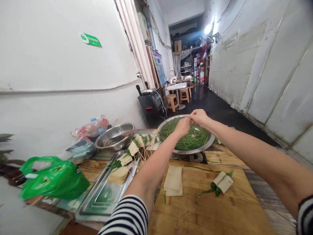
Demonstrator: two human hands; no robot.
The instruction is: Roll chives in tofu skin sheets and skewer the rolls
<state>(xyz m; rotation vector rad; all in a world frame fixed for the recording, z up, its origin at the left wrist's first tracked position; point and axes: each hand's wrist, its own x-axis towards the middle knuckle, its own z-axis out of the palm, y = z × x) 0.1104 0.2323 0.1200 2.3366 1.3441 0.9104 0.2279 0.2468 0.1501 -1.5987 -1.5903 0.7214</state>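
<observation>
Two things lie nearest on the cutting board (207, 209): a stack of tofu sheets (172, 181) and a rolled wrap (221, 182). Leftward, a tray (105, 195) carries skewers (133, 150). Beyond, the left hand (182, 125) and right hand (199, 117) meet over the basin (195, 150), both pinching chives (190, 140).

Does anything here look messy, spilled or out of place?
Nothing spilled or broken. One loose green stalk lies across the cutting board beside a half-rolled wrap; the left hand and right hand pinch greens over the metal bowl.
</observation>
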